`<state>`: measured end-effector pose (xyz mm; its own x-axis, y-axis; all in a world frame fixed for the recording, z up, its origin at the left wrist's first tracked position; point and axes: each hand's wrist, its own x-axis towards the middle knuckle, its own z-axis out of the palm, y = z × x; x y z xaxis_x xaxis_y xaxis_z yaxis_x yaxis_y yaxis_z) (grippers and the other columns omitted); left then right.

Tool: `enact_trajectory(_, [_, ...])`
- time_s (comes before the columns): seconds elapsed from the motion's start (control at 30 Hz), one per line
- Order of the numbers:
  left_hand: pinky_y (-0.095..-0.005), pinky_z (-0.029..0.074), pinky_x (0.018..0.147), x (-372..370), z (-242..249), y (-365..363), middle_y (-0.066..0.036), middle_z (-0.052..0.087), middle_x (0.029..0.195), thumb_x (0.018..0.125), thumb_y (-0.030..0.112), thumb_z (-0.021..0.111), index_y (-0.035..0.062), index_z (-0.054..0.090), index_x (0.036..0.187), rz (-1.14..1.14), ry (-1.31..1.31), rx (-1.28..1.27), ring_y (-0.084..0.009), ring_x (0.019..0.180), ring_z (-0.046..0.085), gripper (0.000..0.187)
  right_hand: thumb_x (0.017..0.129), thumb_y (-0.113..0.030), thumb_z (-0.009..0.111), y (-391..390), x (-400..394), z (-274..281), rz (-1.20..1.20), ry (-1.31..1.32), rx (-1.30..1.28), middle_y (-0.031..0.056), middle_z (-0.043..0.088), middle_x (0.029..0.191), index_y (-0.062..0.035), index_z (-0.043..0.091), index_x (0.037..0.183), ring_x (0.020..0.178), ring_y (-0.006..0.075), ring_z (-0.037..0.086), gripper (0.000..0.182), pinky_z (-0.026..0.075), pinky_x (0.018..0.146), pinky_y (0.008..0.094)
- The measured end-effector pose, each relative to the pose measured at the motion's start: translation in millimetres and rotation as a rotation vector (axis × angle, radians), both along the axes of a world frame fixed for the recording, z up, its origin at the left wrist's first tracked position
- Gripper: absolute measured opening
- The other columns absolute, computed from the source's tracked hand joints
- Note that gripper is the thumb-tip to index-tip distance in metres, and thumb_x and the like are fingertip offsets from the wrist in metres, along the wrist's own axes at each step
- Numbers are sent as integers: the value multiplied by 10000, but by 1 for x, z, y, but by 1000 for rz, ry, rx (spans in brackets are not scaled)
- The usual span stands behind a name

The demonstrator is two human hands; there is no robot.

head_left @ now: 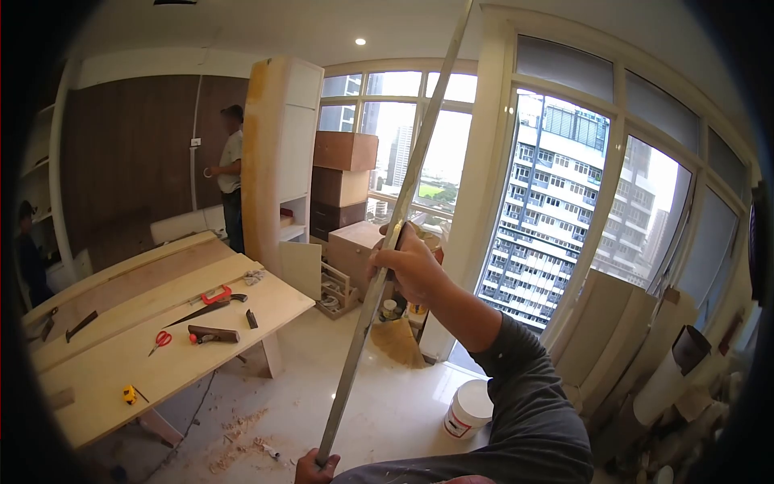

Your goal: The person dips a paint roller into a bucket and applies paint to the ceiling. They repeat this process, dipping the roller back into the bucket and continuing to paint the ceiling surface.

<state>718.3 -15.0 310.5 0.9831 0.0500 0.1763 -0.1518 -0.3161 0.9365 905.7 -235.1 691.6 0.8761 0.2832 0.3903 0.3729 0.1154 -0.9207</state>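
Observation:
A long, straight, pale grey bar (352, 371), like a metal straightedge, runs slantwise through the middle of the view, from the bottom up to the ceiling. My right hand (413, 262) is wrapped around it about halfway along, arm stretched forward. Something small and dark shows at the fingers of that hand. At the bottom edge my left hand (314, 468) grips the bar's lower end, partly cut off by the frame. Left of the bar stands a wooden worktable (274, 302), carrying a red clamp (216, 295), a handsaw (201, 311), red scissors (161, 340), a wooden hand plane (214, 334) and a yellow tape measure (130, 394).
Wood shavings (242, 431) litter the tiled floor. A white bucket (469, 410) stands by my right arm. Boards (601, 331) and rolls lean by the windows at right. Behind the table, a person (231, 169) stands beside a tall cabinet (278, 161); another person (31, 258) is at far left.

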Motion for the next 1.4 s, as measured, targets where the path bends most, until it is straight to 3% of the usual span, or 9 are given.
enact_trajectory(0.27, [-374, 371, 481, 19, 15, -23, -80, 492, 545, 865, 284, 700, 36, 535, 725, -19, -38, -49, -175, 518, 428, 329, 774, -16, 613, -22, 21, 7, -75, -19, -93, 167, 578, 840, 55, 300, 1238, 705, 265, 644, 564, 549, 620, 379])
enact_trajectory(0.33, [-375, 370, 484, 36, 15, -34, -82, 492, 545, 867, 283, 699, 37, 529, 726, 4, -64, -19, -186, 514, 421, 331, 760, -25, 630, -34, 37, 12, -93, -42, -34, 167, 594, 796, 59, 345, 1167, 670, 257, 637, 504, 542, 605, 354])
enact_trajectory(0.53, [-360, 452, 558, 97, 46, -77, -106, 568, 590, 856, 320, 706, 16, 611, 806, -28, 6, 146, -223, 548, 550, 322, 781, -9, 624, -82, 100, 34, -119, -12, 114, 142, 554, 800, 8, 385, 1054, 641, 250, 608, 363, 546, 581, 374])
enact_trajectory(0.63, [-407, 476, 561, 128, 59, -106, -162, 599, 608, 859, 375, 694, 8, 598, 790, -22, -19, 165, -327, 573, 609, 385, 786, 18, 602, -110, 134, 48, -135, 8, 135, 124, 510, 812, -22, 390, 1035, 639, 238, 583, 330, 540, 576, 390])
enact_trajectory(0.9, [-401, 481, 584, 179, 85, -154, -159, 606, 624, 861, 382, 688, 14, 606, 815, 21, -24, 156, -332, 599, 615, 380, 781, 14, 607, -158, 200, 65, -130, 21, 164, 104, 476, 812, -54, 402, 984, 634, 230, 529, 297, 503, 583, 408])
enact_trajectory(1.17, [-401, 479, 576, 153, 50, -129, -160, 599, 610, 837, 357, 706, 18, 610, 774, 89, 28, 186, -328, 594, 620, 359, 769, 23, 617, -134, 174, 39, -48, 2, 61, 136, 542, 826, -15, 363, 1058, 679, 249, 623, 386, 588, 630, 400])
enact_trajectory(1.23, [-402, 477, 566, 134, 32, -113, -157, 593, 596, 830, 356, 711, 19, 606, 753, 105, 34, 184, -326, 581, 619, 361, 770, 19, 618, -115, 158, 21, -27, -4, 36, 143, 547, 814, -6, 358, 1083, 682, 250, 625, 408, 582, 627, 395])
enact_trajectory(1.33, [-367, 450, 548, 97, 28, -93, -116, 572, 586, 827, 292, 719, 8, 604, 751, 188, 41, 155, -226, 546, 553, 316, 776, 3, 622, -85, 136, 6, 60, -10, 23, 157, 559, 819, 4, 360, 1110, 673, 258, 634, 424, 565, 615, 375])
enact_trajectory(1.4, [-381, 460, 547, 83, 24, -76, -134, 579, 582, 823, 311, 720, 12, 605, 742, 223, 31, 142, -265, 547, 577, 330, 779, -3, 623, -62, 124, 1, 69, -16, 58, 155, 564, 816, 3, 362, 1108, 664, 260, 634, 420, 558, 609, 371])
